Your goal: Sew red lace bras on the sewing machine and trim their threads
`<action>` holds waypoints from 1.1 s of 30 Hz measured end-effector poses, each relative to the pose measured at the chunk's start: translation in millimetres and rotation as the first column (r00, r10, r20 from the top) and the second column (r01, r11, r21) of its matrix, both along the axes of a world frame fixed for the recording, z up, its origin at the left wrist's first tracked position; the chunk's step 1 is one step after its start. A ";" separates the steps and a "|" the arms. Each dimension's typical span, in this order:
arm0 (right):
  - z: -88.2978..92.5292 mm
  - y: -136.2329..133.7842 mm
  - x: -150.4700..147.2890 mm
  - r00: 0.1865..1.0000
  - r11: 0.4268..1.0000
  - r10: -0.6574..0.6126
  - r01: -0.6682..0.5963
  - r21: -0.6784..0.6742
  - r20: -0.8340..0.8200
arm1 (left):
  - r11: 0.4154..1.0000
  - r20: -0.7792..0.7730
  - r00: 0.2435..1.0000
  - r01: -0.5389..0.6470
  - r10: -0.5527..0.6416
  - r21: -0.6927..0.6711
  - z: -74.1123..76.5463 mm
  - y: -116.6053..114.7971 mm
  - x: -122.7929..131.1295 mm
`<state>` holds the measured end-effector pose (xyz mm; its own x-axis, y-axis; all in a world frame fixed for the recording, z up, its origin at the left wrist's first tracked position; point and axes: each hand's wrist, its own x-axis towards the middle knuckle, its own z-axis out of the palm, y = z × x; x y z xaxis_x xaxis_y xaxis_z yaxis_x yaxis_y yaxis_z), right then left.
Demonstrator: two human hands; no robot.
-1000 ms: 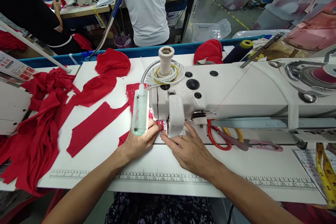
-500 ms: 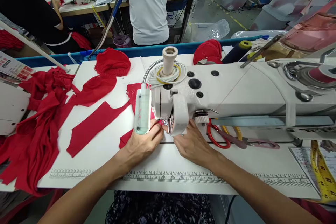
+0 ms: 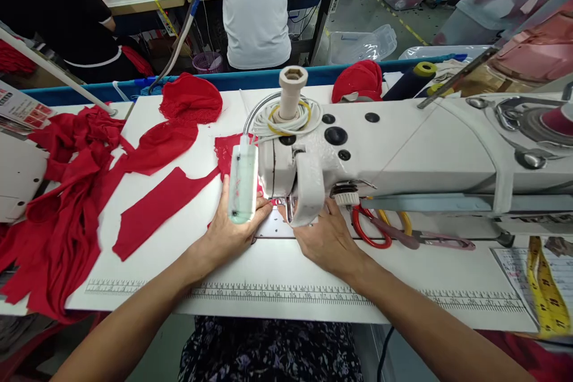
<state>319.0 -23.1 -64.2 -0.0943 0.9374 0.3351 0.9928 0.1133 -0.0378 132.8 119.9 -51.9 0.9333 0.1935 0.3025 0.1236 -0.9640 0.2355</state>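
Note:
Both of my hands rest on the white table at the needle of a white sewing machine. My left hand lies flat with fingers spread, pressing a red fabric piece that runs under the machine's lamp. My right hand lies flat beside the presser foot, fingertips under the machine head and partly hidden. The fabric under the needle is mostly covered by the lamp and my fingers.
Loose red fabric strips and a red heap lie left on the table. Red-handled scissors lie under the machine arm. A yellow tape measure hangs at right. Two people sit at benches beyond.
Both hands slid away from me toward the needle, feeding the red fabric back; less red shows near my left hand. My left fingers have spread flatter.

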 end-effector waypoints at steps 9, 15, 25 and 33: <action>1.1 -2.1 1.7 1.000 0.995 0.001 0.000 0.103 -0.016 | 0.999 0.013 1.000 -0.022 0.021 0.049 -1.7 23.2 11.0; 5.4 1.9 0.3 1.000 0.991 0.007 -0.005 0.132 -0.014 | 0.986 0.064 0.985 -0.159 0.162 -0.042 -7.8 24.0 17.8; 18.1 -1.5 -20.8 0.971 0.964 0.217 -0.197 0.180 -0.101 | 0.937 0.119 0.951 -0.303 0.286 0.175 22.2 -1.7 -58.9; 78.2 90.3 -108.2 0.740 0.758 0.632 -0.653 -0.019 -0.230 | 0.919 0.510 0.770 -0.374 0.384 -0.128 19.2 -46.7 -112.9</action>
